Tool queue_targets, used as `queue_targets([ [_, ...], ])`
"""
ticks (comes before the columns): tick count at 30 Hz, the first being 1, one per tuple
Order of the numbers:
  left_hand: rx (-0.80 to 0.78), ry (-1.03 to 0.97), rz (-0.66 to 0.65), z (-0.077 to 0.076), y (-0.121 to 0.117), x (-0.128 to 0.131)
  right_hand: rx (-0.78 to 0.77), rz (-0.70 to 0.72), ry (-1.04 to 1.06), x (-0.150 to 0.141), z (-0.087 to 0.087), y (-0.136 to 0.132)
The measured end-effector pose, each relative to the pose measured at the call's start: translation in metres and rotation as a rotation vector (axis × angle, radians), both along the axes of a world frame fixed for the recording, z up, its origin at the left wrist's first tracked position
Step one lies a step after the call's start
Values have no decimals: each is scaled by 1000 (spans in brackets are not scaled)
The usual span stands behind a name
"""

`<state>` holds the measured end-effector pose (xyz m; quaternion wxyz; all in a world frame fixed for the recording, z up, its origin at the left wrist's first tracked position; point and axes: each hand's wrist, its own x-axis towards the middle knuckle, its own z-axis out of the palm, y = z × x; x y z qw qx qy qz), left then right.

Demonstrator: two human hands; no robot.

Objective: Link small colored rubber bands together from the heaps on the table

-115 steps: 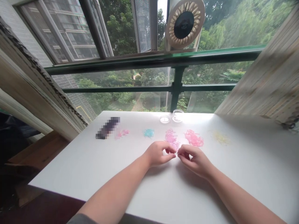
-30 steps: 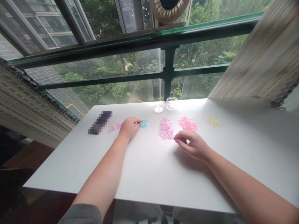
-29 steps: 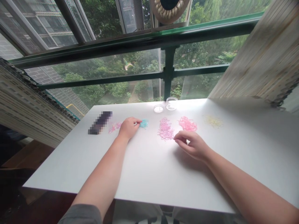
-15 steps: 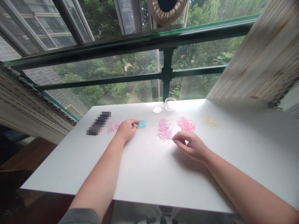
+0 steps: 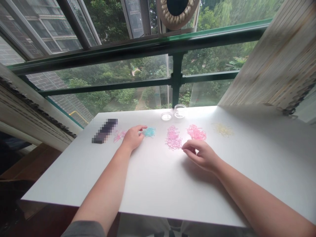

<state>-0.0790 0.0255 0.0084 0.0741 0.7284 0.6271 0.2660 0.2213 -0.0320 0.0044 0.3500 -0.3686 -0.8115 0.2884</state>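
Note:
My left hand rests at the left edge of a small pile of blue rubber bands, thumb and forefinger apart with nothing visible between them. My right hand is held in a pinch, its fingertips at the lower right edge of a pile of purple rubber bands. Whatever the pinch may hold is too small to make out. Just behind that hand lies a pile of red-pink rubber bands. Pale yellow bands are spread farther right. Some pink bands lie to the left of my left hand.
Two clear round pieces, a shallow dish or lid and a taller container, stand at the back edge of the white table. A pixelated dark oblong object lies at far left. Beyond is a window with a green railing.
The thumb and forefinger of my left hand have spread apart and drawn slightly back from the blue bands. My right hand keeps its pinch in nearly the same spot.

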Motion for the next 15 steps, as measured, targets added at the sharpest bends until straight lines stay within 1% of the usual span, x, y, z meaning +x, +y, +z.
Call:
queue_targets([
  [3,50,-72,-58,-4,2,4,2,1,-2,0,-1,1],
  [5,72,-124,-68,-6,1,10,-6,-2,-5,0,-2,2],
  [7,61,-164,-71,-6,-4,17,-12,-12,-8,0,-3,3],
  [10,1,-205,-95,-5,-18,27,-1,-24,-15,1,-4,3],
  [12,-45,-213,-108,-4,-30,29,10,-22,-21,1,-5,3],
  [15,-52,-184,-76,-5,-45,19,23,-19,-23,2,-5,3],
])
